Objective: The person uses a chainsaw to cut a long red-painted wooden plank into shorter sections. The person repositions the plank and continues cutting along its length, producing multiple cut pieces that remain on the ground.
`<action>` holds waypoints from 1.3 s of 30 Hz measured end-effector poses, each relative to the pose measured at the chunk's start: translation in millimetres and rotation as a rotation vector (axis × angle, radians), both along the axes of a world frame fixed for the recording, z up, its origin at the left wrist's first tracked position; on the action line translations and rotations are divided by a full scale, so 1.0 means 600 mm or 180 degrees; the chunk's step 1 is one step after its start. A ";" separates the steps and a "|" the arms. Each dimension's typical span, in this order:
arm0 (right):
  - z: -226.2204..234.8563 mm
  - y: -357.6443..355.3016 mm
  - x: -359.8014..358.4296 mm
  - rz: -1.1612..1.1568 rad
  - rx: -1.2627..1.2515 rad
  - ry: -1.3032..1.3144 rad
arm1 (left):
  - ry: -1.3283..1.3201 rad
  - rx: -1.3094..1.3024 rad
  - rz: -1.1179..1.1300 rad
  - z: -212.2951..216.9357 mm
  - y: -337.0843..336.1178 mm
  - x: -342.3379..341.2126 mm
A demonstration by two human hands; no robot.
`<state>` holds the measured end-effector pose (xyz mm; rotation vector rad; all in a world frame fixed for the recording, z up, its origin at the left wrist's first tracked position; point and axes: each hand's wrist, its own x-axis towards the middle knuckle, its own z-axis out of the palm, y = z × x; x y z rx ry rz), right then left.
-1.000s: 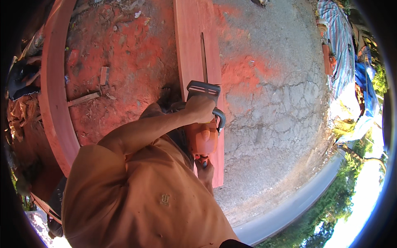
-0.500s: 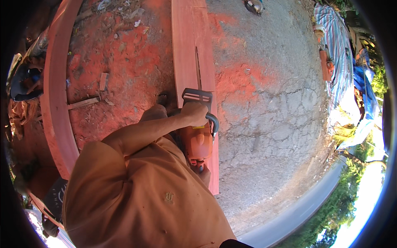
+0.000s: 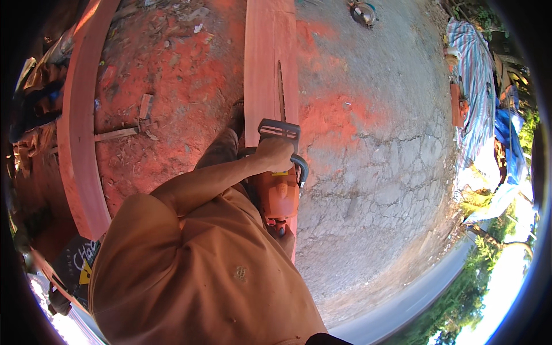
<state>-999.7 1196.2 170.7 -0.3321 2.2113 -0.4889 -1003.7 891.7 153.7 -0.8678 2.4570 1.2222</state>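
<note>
Dead centre of the view, the orange chainsaw (image 3: 280, 192) sits over the reddish plank (image 3: 260, 63), its dark hand guard (image 3: 280, 127) toward twelve o'clock, at the near end of a long slot (image 3: 281, 89). Left hand (image 3: 277, 154) clamped round the front handle (image 3: 303, 171); right hand (image 3: 286, 238), at the saw's six, wraps the rear grip, partly hidden. And the leg (image 3: 221, 148) has just stretched toward eleven — a change of footing for the sawing, I'd judge. Out at one o'clock, a round metallic object (image 3: 363, 15) — dish or tool, contents, can't tell.
</note>
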 end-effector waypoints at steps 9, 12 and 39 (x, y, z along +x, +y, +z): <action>-0.006 -0.183 -0.033 0.0082 0.0109 0.0001 | 0.0215 -0.0444 0.0154 -0.033 -0.157 -0.039; -0.018 -0.255 -0.049 0.0091 -0.0128 0.0140 | 0.0119 -0.0351 0.0205 -0.040 -0.228 -0.056; -0.062 -0.499 -0.127 0.0324 -0.0100 -0.0018 | 0.0296 -0.0606 0.0302 -0.088 -0.482 -0.116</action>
